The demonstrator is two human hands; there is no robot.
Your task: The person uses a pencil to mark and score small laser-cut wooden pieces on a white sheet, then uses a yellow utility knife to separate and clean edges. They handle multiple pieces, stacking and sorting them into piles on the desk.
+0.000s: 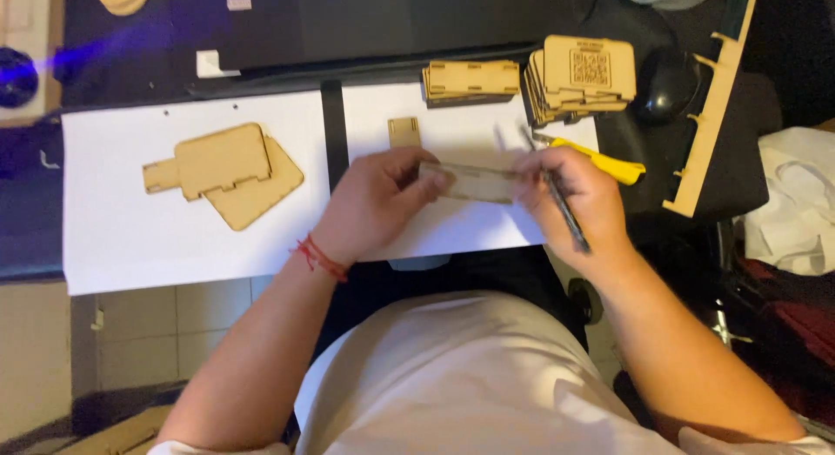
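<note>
Right now I have a thin rectangular wooden panel (474, 182) held between both hands, lifted just above the white paper sheet (452, 124) on the table (52, 220). My left hand (374, 203) pinches its left end, thumb and fingers closed on the edge. My right hand (570, 194) closes on the right end while also keeping a slim dark pen-like tool (561, 203) tucked along the fingers, so that grip carries two things at once.

Judging how far along things are: most of the cut parts look untouched. Two stacks of wooden pieces (531, 76) sit at the far edge of the paper, a small slotted wooden tab (404, 130) lies just beyond my left hand, and two larger flat wooden plates (226, 172) overlap on the left paper sheet (122, 237), well apart from my hands. Nothing seems joined to the panel yet, so I'd call this an early stage.

The panel itself is pale, light-brown, long and narrow, with faint markings I can't make out. A yellow-handled cutter (600, 159) lies just behind my right hand.
</note>
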